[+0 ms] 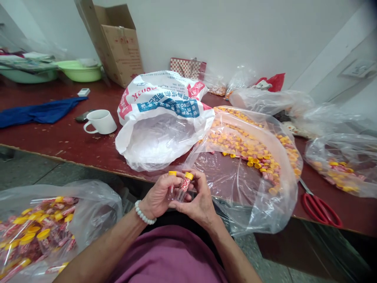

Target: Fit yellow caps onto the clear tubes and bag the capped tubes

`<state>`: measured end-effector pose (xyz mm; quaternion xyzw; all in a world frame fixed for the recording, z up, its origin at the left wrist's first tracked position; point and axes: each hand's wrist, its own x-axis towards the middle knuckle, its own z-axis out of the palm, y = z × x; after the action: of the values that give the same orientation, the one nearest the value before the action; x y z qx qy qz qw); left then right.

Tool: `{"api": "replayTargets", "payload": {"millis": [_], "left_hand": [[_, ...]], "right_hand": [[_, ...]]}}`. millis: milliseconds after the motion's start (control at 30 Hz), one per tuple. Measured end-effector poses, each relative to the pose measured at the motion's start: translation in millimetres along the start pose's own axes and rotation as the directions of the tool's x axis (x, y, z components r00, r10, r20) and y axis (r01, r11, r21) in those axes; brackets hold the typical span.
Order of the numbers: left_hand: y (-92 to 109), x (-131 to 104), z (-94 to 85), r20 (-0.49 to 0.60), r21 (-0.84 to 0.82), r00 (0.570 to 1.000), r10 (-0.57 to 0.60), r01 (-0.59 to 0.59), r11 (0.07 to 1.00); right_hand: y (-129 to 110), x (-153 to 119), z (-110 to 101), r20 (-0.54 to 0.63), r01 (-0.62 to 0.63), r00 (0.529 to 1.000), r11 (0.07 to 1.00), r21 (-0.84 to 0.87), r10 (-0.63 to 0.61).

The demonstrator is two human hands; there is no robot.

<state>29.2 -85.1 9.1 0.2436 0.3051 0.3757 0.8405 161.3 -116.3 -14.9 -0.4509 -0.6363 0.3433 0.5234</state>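
My left hand [157, 196], with a beaded bracelet on its wrist, is closed on a small clear bottle [171, 192] with a yellow cap. Right beside it, my right hand [200, 200] grips a second clear bottle [185, 184], tilted, with a yellow cap and a red-and-white label. Both bottles are close together above my lap, at the table's front edge. In front of my hands a white printed sack [165, 133] lies with its mouth facing me. A clear plastic bag [235, 188] to its right holds a heap of yellow caps and reddish labelled pieces [244, 145].
At lower left, a large plastic bag [97, 200] holds many yellow-capped bottles [38, 224]. Red-handled scissors [321, 208] lie near the right front edge. A white mug [101, 122], blue cloth [44, 112], cardboard box [122, 51] and green basin [79, 72] stand farther back.
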Motion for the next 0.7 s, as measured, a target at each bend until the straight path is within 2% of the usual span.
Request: {"api": "replayTargets", "payload": {"millis": [100, 267, 400, 467, 533, 600, 633, 667, 700], "left_hand": [[-0.4, -2.0, -3.6, 0.133, -0.015, 0.985, -0.111, 0.114, 0.993], [-7.1, 5.9, -8.1, 0.202, 0.106, 0.974, -0.105, 0.085, 0.991], [-15.2, 10.2, -9.0, 0.125, 0.034, 0.988, -0.093, 0.090, 0.995], [-12.3, 4.7, -11.3, 0.050, 0.044, 0.998, -0.022, 0.020, 0.999], [-1.0, -9.0, -20.2, -0.050, 0.146, 0.995, 0.082, -0.074, 0.987], [18.1, -32.6, -40.2, -0.193, 0.269, 0.960, 0.203, -0.147, 0.952], [29.3, -47.9, -54.7, -0.286, 0.330, 0.918, 0.273, -0.173, 0.928], [40.8, -65.1, -71.9, -0.383, 0.394, 0.854, 0.353, -0.194, 0.898], [51.9, -83.5, -90.9, -0.478, 0.476, 0.758, 0.443, -0.200, 0.857]], "right_hand": [[1.3, -1.9, -1.2, 0.009, -0.050, 0.999, 0.998, 0.035, 0.049], [-0.8, 0.4, -5.2, -0.035, 0.024, 0.999, 0.985, -0.170, -0.030], [-6.4, 6.2, -2.0, 0.050, 0.063, 0.997, 0.949, -0.308, -0.050], [-9.2, 9.2, 0.3, 0.145, 0.121, 0.986, 0.937, -0.327, -0.076], [-8.6, 13.3, -2.5, 0.199, 0.163, 0.974, 0.940, -0.300, -0.106], [-0.4, 20.3, -15.1, 0.157, 0.121, 0.985, 0.948, -0.294, -0.077], [7.5, 25.2, -25.2, 0.102, 0.075, 0.994, 0.944, -0.320, -0.044], [17.9, 31.2, -37.6, 0.035, 0.023, 0.999, 0.927, -0.376, -0.010], [30.1, 38.1, -51.2, -0.026, -0.013, 1.000, 0.888, -0.460, 0.001]]}}
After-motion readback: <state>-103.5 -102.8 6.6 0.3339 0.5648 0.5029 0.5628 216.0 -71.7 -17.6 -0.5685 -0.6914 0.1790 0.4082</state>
